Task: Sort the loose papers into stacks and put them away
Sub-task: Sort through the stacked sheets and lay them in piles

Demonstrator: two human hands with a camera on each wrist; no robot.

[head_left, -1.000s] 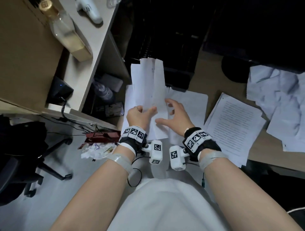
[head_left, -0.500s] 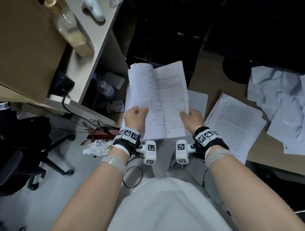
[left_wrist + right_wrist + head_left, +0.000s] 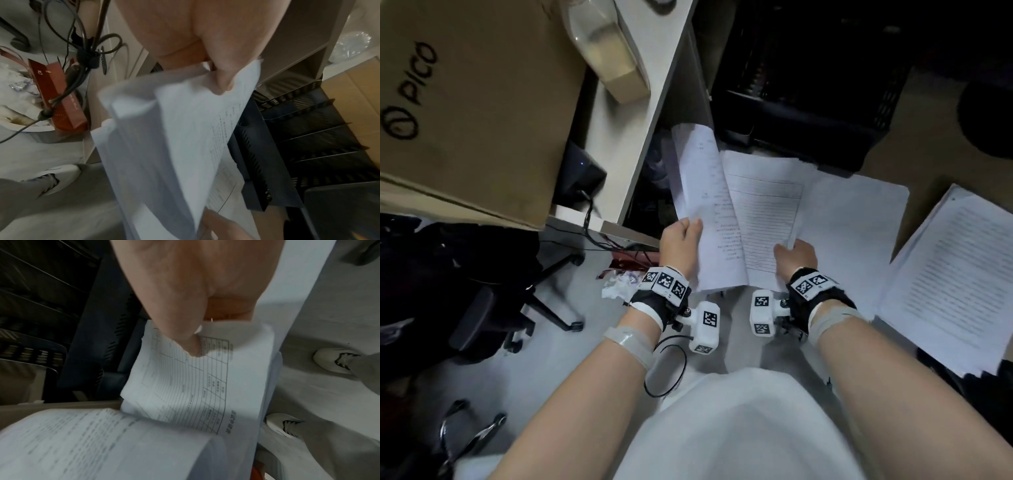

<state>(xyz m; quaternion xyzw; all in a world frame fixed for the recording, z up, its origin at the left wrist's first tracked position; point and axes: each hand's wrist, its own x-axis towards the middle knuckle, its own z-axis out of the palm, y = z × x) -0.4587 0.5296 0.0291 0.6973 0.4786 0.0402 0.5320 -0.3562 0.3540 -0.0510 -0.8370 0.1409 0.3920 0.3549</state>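
Both hands are on one bundle of papers, lifted off the desk. Left hand pinches the near-left edge, thumb on top; right hand pinches the near-right corner, thumb on the lined form. Sheets fan away toward 12 o'clock, left half curling up. Keep both pinches firm and tap the edges square before setting down. Printed stack lies at 3 o'clock; black tray, probably the destination, at 12
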